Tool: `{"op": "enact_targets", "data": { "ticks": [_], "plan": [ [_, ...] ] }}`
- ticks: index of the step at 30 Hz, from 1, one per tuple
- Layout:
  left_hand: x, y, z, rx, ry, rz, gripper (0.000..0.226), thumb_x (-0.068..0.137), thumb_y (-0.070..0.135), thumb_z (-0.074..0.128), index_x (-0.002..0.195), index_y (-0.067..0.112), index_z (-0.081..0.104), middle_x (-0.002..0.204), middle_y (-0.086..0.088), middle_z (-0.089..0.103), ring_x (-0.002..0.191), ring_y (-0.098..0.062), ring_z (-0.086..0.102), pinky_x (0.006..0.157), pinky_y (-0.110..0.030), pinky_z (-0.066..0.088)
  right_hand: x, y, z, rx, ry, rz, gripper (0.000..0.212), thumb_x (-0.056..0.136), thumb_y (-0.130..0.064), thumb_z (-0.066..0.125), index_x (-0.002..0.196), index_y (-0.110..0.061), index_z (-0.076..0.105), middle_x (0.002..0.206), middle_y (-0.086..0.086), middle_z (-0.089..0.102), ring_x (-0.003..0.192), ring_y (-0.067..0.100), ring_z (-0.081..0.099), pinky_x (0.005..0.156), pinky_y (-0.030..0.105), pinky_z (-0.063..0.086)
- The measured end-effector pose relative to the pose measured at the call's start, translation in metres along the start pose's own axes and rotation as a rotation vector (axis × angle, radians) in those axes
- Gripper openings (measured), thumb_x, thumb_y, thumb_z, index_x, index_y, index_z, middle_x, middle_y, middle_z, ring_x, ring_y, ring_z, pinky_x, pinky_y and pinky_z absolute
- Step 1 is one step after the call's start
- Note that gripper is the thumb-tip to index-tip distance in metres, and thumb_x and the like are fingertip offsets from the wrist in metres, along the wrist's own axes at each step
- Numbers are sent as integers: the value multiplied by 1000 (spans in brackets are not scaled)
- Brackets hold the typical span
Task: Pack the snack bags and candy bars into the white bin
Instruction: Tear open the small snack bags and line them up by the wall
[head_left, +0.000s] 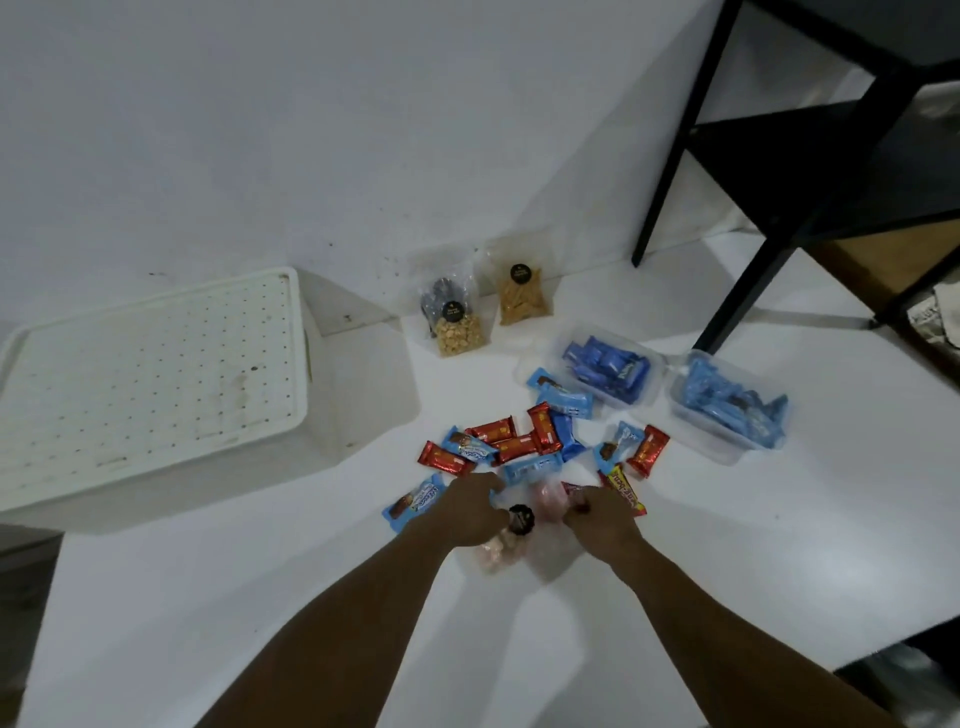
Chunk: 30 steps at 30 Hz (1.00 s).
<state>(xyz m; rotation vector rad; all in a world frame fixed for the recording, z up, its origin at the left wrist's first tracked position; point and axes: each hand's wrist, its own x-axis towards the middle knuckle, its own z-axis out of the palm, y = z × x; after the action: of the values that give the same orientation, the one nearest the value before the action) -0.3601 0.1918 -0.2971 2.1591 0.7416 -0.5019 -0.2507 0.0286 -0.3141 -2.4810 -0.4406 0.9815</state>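
Note:
A white bin (322, 395) lies upside down at the left, its dotted bottom facing up. Several red and blue candy bars (511, 439) are scattered on the white surface in the middle. A clear snack bag of pink pieces (519, 551) with a black round label lies nearest me. My left hand (462, 514) and my right hand (602, 519) each grip one side of that bag. Two more clear snack bags, one with nuts (457, 317) and one with golden crackers (522, 299), stand against the wall.
Two clear plastic tubs hold blue bars, one (602, 371) in the middle right and another (727, 405) further right. A black metal shelf frame (748, 280) stands at the right. The white wall rises just behind the bags.

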Motion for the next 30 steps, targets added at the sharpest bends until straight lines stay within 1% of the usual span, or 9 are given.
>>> {"op": "enact_targets", "data": {
  "ticks": [6, 9, 11, 14, 18, 20, 23, 27, 30],
  "plan": [
    [-13, 12, -35, -266, 127, 115, 58, 77, 21, 83, 130, 19, 60, 127, 5, 62, 120, -16, 59, 96, -24, 44, -17, -33, -40, 90, -104, -358, 5, 86, -9, 64, 83, -12, 67, 82, 6, 71, 73, 14, 63, 69, 29, 52],
    [-20, 26, -68, -529, 127, 146, 36, 75, 6, 83, 109, 7, 71, 108, -11, 74, 94, -20, 68, 86, -35, 53, -25, -62, -73, 50, -114, -473, 14, 83, -3, 65, 78, -17, 67, 75, -4, 68, 68, 5, 62, 71, 29, 52],
    [-28, 35, -89, -638, 172, 189, 24, 76, 2, 82, 98, -1, 71, 97, -17, 73, 83, -17, 65, 76, -26, 53, -29, -82, -97, 66, -113, -541, 22, 81, 3, 66, 76, -19, 66, 71, -5, 67, 65, 4, 61, 68, 27, 51],
    [-41, 51, -119, -676, 240, 203, 26, 76, 20, 84, 91, 2, 73, 93, -6, 74, 77, -8, 61, 61, -12, 47, -34, -106, -135, 103, -69, -590, 16, 81, -5, 75, 93, -11, 66, 72, 5, 70, 64, 10, 63, 63, 22, 51],
    [-52, 71, -148, -758, 220, 297, 14, 80, 20, 80, 82, 12, 69, 87, 0, 73, 84, -11, 65, 78, -26, 46, -36, -132, -169, 168, 42, -636, 18, 81, -16, 78, 97, -12, 71, 84, 18, 72, 70, 12, 61, 74, 32, 52],
    [-55, 82, -156, -892, 211, 348, 10, 86, 11, 73, 82, 14, 65, 90, -8, 73, 94, -26, 70, 85, -37, 50, -37, -139, -175, 158, 123, -664, 17, 83, -24, 76, 92, -10, 72, 85, 18, 70, 70, 13, 58, 72, 32, 49],
    [-59, 90, -165, -1035, 194, 378, 9, 89, 4, 67, 85, 10, 62, 93, -16, 72, 100, -40, 69, 80, -37, 54, -38, -140, -173, 297, 141, -630, 30, 87, -31, 71, 88, -1, 69, 83, 20, 69, 69, 16, 58, 69, 34, 48],
    [-61, 88, -172, -1029, 234, 393, 13, 90, 7, 67, 100, -1, 64, 96, -17, 72, 103, -41, 70, 92, -46, 54, -46, -147, -163, 580, 42, -647, 14, 90, -22, 67, 81, -13, 69, 82, 6, 71, 82, 17, 62, 74, 34, 46],
    [-62, 84, -175, -1026, 223, 379, 10, 92, 9, 65, 98, 2, 65, 96, -17, 74, 100, -39, 72, 89, -42, 55, -53, -158, -159, 634, 67, -694, 13, 90, -11, 66, 77, -13, 65, 81, 6, 70, 80, 14, 63, 73, 25, 45]
  ]
}}
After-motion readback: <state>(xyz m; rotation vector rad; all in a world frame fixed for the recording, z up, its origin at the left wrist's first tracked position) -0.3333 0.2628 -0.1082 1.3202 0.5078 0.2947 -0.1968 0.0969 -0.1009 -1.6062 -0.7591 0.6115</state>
